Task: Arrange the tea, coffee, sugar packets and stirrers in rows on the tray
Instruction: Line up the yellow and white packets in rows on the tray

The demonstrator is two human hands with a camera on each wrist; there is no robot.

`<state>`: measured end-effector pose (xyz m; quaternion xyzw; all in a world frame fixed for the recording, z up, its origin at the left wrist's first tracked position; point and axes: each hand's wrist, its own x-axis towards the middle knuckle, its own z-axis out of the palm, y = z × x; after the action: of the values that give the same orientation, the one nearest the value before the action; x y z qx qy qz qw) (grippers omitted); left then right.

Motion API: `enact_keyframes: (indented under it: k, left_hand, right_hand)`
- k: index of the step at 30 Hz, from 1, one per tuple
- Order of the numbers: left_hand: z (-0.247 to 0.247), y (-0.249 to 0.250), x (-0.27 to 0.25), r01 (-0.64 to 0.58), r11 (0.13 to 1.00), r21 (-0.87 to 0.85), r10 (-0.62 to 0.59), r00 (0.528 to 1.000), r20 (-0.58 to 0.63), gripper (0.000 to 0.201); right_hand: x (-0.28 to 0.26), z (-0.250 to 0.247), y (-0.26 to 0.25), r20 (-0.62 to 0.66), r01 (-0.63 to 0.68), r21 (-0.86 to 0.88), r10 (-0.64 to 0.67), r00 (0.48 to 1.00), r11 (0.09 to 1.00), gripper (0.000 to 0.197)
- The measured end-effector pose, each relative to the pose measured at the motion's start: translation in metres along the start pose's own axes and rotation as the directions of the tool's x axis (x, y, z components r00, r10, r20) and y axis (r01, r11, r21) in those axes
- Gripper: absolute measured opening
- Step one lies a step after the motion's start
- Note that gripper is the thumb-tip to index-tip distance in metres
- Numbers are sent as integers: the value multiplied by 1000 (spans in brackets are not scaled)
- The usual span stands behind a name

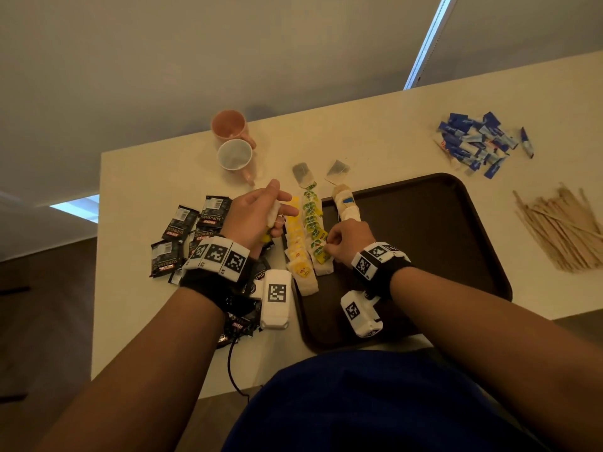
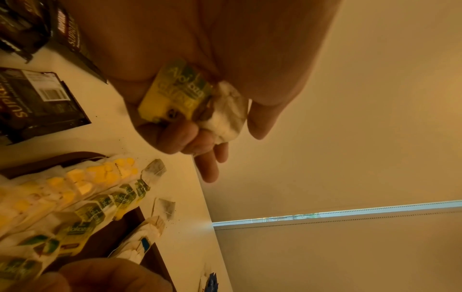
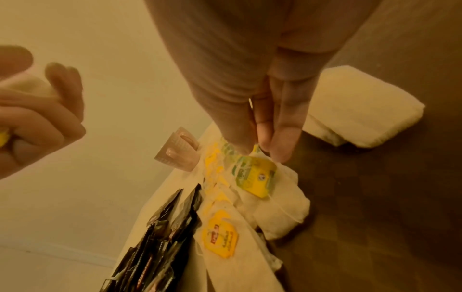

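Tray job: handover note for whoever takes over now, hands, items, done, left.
Left hand grips a green-tagged tea bag above the table.
Right hand pinches at the green-tag row.
Done: yellow-tag row and green-tag row along the tray left edge; a short white stack beside them.
Left: coffee sachets, blue sugar packets, wooden stirrers, two loose tea bags, all still on the table.

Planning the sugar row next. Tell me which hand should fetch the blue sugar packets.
Probably right. The right hand works at the green-tag tea row on the tray, nearer the blue sugar packets at the table's far right. The left hand holds a tea bag and sits farther away.
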<state>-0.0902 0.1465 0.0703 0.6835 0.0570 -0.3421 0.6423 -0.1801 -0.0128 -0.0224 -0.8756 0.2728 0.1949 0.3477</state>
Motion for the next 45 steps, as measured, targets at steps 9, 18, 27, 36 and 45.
enact_keyframes:
  k: [9,18,27,36,45]
  left_hand:
    - [2,5,-5,133,972,-193,-125,991,50,50]
    - [6,7,-13,216,904,-369,-196,976,92,48]
    - [16,17,-25,201,893,-402,-142,975,173,54]
    - [19,17,-26,144,940,-310,-77,973,219,39]
    - [19,24,-23,155,950,-271,-92,968,233,37]
  right_hand:
    - [-14,-11,-10,43,96,-72,-94,995,993,20]
    - [-47,-59,-59,-276,657,68,-618,736,751,12]
    - [-55,-63,-68,-195,627,-85,-630,752,774,24]
    - [-52,-72,-66,-251,595,-3,-577,777,804,24]
    - [-43,-89,-73,-220,578,-115,-588,778,808,16]
